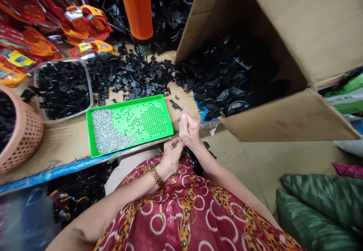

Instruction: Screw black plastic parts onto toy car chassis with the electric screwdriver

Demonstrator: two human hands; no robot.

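My left hand (171, 155), with a gold watch band at the wrist, is closed in a pinch just in front of my body. A tiny yellow bit (180, 140) shows at its fingertips. Touching it from above, my right hand (189, 130) is curled shut by the bench edge; whatever its fingers hold is hidden. A black plastic part (210, 149) shows partly behind my right wrist, over my lap, and I cannot tell if either hand grips it. Left of the hands, a green perforated tray (170, 133) holds a heap of small silver screws (106, 132).
An orange power screwdriver (138, 13) hangs above loose black plastic pieces (136, 71). A clear tub (91, 92) and a pink basket (31, 130) stand left, near orange toy car shells (87, 20). An open cardboard box (283, 118) with black parts is at right, green sacks (320, 209) below.
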